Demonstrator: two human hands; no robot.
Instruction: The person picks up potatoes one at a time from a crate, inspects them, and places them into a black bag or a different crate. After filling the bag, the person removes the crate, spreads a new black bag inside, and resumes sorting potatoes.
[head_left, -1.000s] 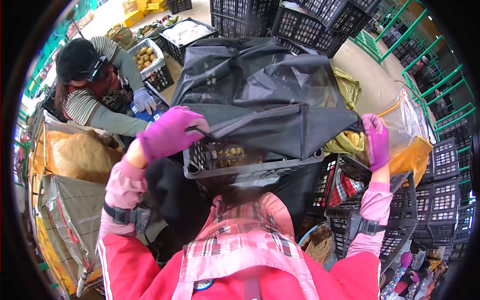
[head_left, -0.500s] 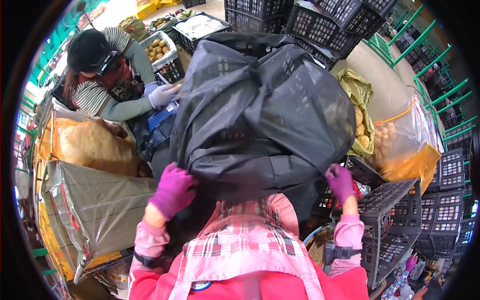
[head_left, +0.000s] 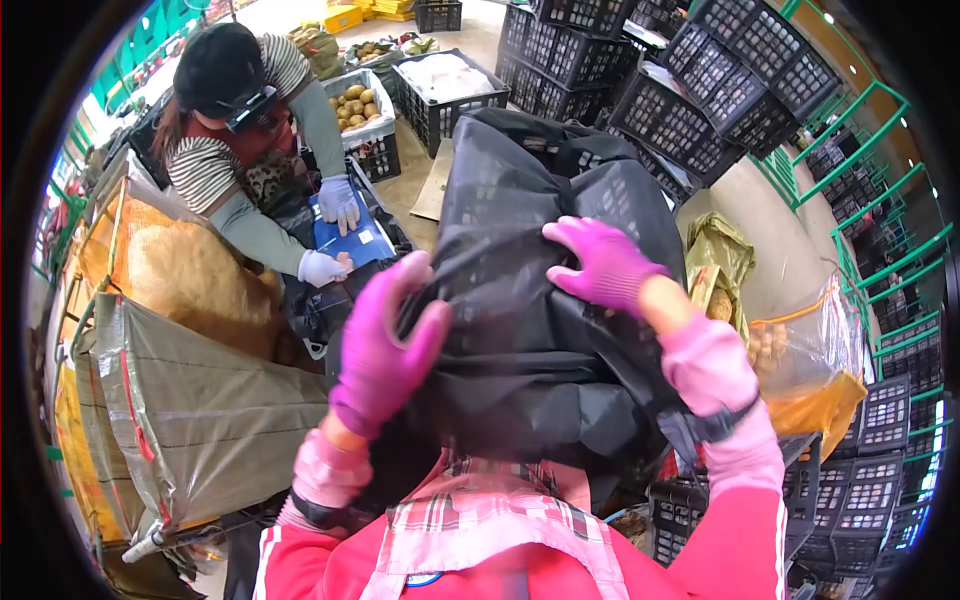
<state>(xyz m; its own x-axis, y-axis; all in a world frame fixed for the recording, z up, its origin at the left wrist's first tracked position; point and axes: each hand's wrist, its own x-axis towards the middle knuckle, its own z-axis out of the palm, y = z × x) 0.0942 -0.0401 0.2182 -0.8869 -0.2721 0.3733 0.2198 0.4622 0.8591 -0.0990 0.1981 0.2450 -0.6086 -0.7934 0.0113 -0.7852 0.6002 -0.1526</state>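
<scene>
A large black fabric sheet (head_left: 500, 330) lies in folds over black plastic crates in front of me; the crates' holes show faintly through it. My left hand (head_left: 390, 345), in a magenta glove, is at the sheet's left side with thumb and fingers apart. Over the upper right part of the sheet is my right hand (head_left: 603, 265), also in a magenta glove, fingers spread and palm down. It looks to be touching the cloth. Neither hand grips anything.
A co-worker (head_left: 235, 130) in white gloves handles a blue item (head_left: 350, 238) at the left. Beyond are a crate of potatoes (head_left: 358, 108) and stacked black crates (head_left: 690, 80). An olive sack (head_left: 718, 255) stands right; a large potato-coloured sack (head_left: 190, 285) bulges left.
Both hands have come forward and inward over the sheet, from its near edge. The sheet is narrower and bunched toward the middle. The co-worker's hands have moved onto the blue item.
</scene>
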